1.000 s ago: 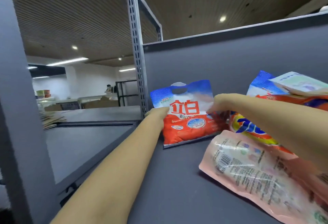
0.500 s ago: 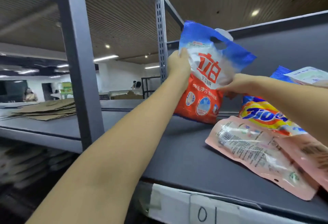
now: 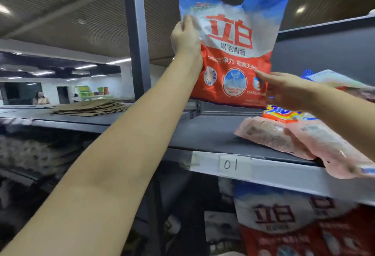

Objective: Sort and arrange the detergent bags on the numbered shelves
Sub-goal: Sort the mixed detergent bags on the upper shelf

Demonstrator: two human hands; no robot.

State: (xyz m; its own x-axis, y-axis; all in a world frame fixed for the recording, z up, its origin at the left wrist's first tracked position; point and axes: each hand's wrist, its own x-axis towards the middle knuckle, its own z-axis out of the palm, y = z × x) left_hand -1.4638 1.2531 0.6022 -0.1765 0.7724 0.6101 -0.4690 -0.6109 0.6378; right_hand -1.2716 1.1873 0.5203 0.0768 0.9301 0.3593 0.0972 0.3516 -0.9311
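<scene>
- Detergent bag [image 3: 233,48]: upright, long axis vertical, handle cut-out at top, printed face toward the camera, held above the shelf [image 3: 203,134] labelled 01 [image 3: 230,164].
- Appearance: blue top band, white middle with large red characters, red lower half bearing round emblems.
- Left hand [image 3: 186,38]: fingers wrapped round the bag's left edge.
- Right hand [image 3: 284,89]: thumb and fingers pinch the lower right corner.
- Clearance: upright post [image 3: 138,42] just left of the bag; pink pouches [image 3: 304,140] and a yellow-orange bag [image 3: 284,113] lie right; bare shelf beneath.
</scene>
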